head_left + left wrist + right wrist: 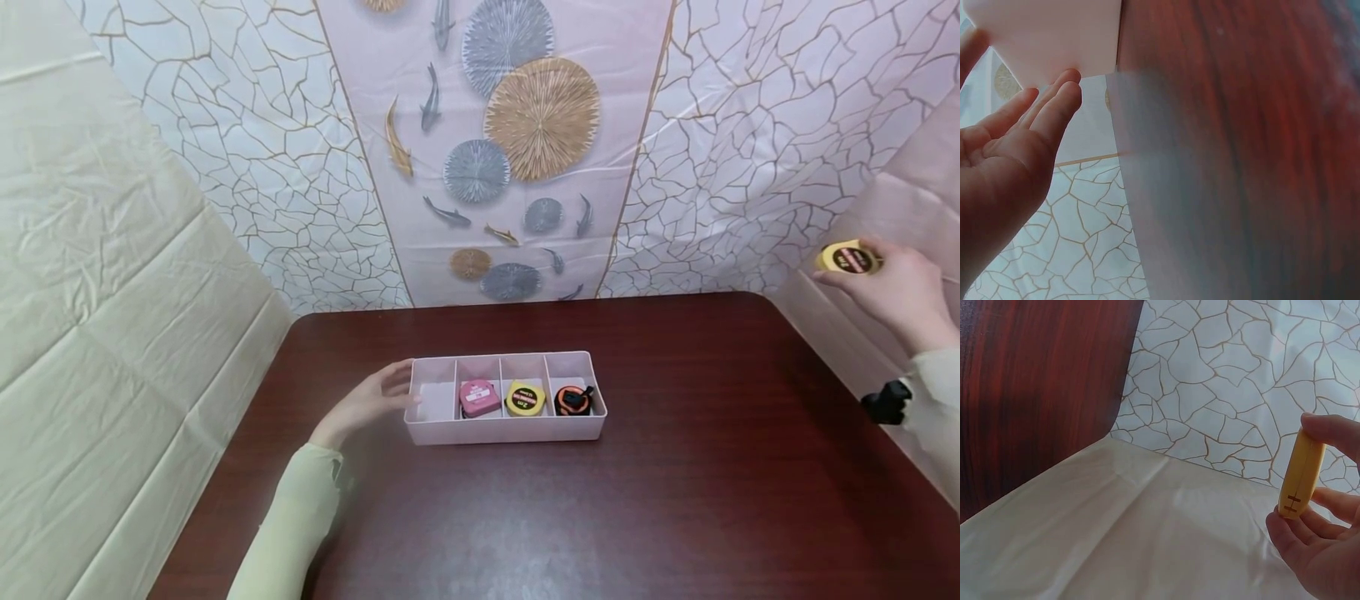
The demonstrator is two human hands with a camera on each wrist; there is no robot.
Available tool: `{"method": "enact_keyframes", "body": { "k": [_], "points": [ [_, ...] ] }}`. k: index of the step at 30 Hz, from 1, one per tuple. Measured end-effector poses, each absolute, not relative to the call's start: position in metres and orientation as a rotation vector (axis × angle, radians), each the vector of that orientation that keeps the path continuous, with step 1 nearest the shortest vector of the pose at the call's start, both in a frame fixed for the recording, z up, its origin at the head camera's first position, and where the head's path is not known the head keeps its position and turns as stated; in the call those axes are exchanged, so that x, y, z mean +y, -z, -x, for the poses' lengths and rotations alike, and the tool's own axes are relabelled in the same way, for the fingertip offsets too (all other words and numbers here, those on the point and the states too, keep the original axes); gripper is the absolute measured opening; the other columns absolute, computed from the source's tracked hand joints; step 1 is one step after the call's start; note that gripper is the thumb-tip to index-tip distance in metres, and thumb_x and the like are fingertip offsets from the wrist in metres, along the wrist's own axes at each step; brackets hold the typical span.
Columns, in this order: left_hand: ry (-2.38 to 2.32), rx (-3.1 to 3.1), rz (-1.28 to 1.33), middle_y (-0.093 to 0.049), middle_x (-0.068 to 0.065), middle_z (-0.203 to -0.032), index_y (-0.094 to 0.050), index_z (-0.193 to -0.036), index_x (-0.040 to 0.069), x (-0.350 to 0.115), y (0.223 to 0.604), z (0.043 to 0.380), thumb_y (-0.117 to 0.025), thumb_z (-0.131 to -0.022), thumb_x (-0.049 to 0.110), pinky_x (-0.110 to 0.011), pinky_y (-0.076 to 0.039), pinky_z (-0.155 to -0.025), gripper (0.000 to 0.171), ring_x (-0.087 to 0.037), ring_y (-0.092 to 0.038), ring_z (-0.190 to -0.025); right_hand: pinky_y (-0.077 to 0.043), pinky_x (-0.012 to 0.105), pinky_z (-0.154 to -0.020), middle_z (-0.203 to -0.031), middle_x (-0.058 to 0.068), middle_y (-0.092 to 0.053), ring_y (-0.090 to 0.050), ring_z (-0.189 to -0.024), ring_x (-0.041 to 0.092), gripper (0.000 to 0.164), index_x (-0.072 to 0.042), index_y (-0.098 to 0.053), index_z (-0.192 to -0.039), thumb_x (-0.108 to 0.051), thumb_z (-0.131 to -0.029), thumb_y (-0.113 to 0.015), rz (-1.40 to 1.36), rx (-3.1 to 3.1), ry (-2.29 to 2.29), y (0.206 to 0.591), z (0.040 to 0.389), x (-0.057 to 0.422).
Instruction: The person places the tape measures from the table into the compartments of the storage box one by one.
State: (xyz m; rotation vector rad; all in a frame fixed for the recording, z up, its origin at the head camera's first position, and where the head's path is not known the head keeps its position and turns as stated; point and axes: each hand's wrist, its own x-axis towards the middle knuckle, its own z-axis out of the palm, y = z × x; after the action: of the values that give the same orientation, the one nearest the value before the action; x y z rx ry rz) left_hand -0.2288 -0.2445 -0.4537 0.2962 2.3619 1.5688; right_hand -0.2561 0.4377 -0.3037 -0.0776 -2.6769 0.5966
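Note:
A pale pink four-compartment tray (502,431) rests on the dark table. From its left end, the compartments show a bare floor, a pink tape measure (478,397), a yellow tape measure (524,399) and an orange-and-black tape measure (573,400). My left hand (375,396) touches the tray's left end, thumb at the rim, the other fingers extended by the back corner. Far to the right, my right hand (903,283) holds another yellow tape measure (851,257) in the air, pinched between thumb and fingers. Its narrow yellow edge shows in the right wrist view.
The glossy dark red table (480,517) has rounded back corners. A patterned cloth (510,208) hangs behind it, with cream cloth (127,333) along the left side and more pale cloth (1166,537) beyond the right edge. A black strap piece (887,403) sits at my right sleeve.

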Motion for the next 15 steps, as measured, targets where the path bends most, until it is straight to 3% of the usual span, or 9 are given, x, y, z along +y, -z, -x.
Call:
{"method": "enact_keyframes", "body": {
  "k": [5, 11, 15],
  "points": [
    [-1.564, 2.364, -0.273, -0.042, 0.005, -0.139, -0.039, -0.141, 0.025, -0.2444, 0.4535, 0.229, -0.073, -0.08, 0.029, -0.043, -0.039, -0.098, 0.07, -0.016, -0.045, -0.123, -0.025, 0.055, -0.076, -0.112, 0.037, -0.046, -0.041, -0.091, 0.046, 0.071, 0.008, -0.04, -0.133, -0.035, -0.083, -0.066, 0.073, -2.671, -0.601, 0.3038, 0.2554, 0.4379],
    [-1.566, 2.366, -0.312, -0.04, 0.0, -0.142, -0.036, -0.142, 0.022, -0.2449, 0.4548, 0.2292, -0.073, -0.081, 0.029, -0.045, -0.039, -0.098, 0.072, -0.021, -0.043, -0.125, -0.025, 0.058, -0.079, -0.113, 0.037, -0.045, -0.041, -0.093, 0.046, 0.071, 0.008, -0.04, -0.133, -0.035, -0.083, -0.066, 0.07, -2.67, -0.618, 0.3049, 0.2545, 0.4388],
    [-1.568, 2.366, -0.306, -0.04, 0.002, -0.142, -0.037, -0.142, 0.024, -0.2445, 0.4545, 0.2287, -0.073, -0.081, 0.029, -0.045, -0.039, -0.098, 0.071, -0.021, -0.044, -0.125, -0.028, 0.052, -0.074, -0.113, 0.037, -0.046, -0.041, -0.091, 0.045, 0.072, 0.008, -0.04, -0.134, -0.034, -0.083, -0.067, 0.075, -2.671, -0.61, 0.3047, 0.254, 0.4401]
  ]
}}
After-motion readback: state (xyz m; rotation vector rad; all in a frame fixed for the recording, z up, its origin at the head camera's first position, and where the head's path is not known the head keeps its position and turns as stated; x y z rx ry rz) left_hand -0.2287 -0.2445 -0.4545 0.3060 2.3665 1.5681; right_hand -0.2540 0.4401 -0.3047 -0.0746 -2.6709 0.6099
